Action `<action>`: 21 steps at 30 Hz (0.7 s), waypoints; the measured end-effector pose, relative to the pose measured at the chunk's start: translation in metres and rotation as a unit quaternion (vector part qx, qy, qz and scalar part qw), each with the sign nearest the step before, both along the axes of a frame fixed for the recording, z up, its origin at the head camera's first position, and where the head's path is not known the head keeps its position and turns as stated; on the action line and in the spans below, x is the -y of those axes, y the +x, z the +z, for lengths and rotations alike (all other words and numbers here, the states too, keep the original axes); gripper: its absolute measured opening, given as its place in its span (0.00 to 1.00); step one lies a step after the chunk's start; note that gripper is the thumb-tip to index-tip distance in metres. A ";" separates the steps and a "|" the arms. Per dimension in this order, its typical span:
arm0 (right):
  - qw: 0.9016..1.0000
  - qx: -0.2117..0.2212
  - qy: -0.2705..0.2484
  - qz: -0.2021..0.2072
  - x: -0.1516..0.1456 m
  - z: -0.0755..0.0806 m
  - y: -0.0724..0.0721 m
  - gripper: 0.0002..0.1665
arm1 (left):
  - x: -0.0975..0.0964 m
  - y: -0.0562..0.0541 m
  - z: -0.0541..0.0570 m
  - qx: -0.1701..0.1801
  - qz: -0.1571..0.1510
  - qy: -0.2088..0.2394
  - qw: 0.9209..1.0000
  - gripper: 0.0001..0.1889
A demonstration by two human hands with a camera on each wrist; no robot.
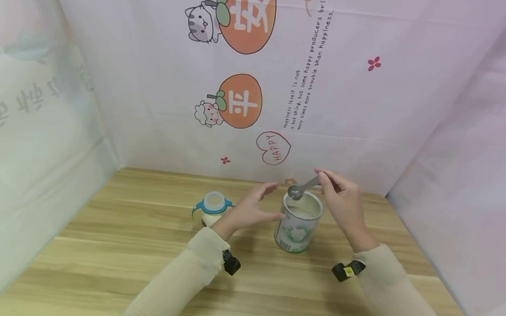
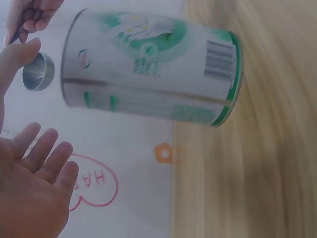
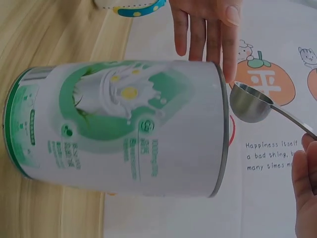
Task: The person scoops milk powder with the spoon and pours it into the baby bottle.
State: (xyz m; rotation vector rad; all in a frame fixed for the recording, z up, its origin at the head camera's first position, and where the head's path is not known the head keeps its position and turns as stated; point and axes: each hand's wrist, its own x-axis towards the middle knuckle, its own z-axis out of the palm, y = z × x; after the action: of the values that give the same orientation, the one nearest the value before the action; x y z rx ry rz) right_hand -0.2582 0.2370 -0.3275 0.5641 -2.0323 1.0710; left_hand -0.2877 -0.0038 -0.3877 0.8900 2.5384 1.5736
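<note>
A metal measuring spoon (image 1: 296,192) is pinched by its handle in my right hand (image 1: 345,202). Its round bowl hangs over the mouth of a white and green milk powder can (image 1: 297,233), which stands upright and has pale powder inside. My left hand (image 1: 251,210) is beside the can's left rim, thumb and fingers spread and holding nothing. In the right wrist view the spoon bowl (image 3: 250,103) is just past the can's rim, close to the left hand's fingers (image 3: 213,37). Whether the bowl holds powder cannot be told.
A baby bottle (image 1: 213,203) with a blue collar and handles stands left of the can, partly hidden by my left wrist. Both are on a wooden table (image 1: 113,246). Printed fabric (image 1: 335,85) hangs behind the table and along its sides.
</note>
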 end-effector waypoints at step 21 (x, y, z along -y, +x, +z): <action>0.976 0.137 0.169 -0.025 -0.029 -0.028 -0.011 0.14 | -0.041 0.003 -0.025 0.033 -0.002 0.037 0.999 0.49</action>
State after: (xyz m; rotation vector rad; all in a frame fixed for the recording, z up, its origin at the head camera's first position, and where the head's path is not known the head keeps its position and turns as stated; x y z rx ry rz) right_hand -0.2695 0.2656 -0.3551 0.5543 -2.4823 0.8116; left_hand -0.2852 0.0376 -0.4130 0.8356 2.4472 1.6757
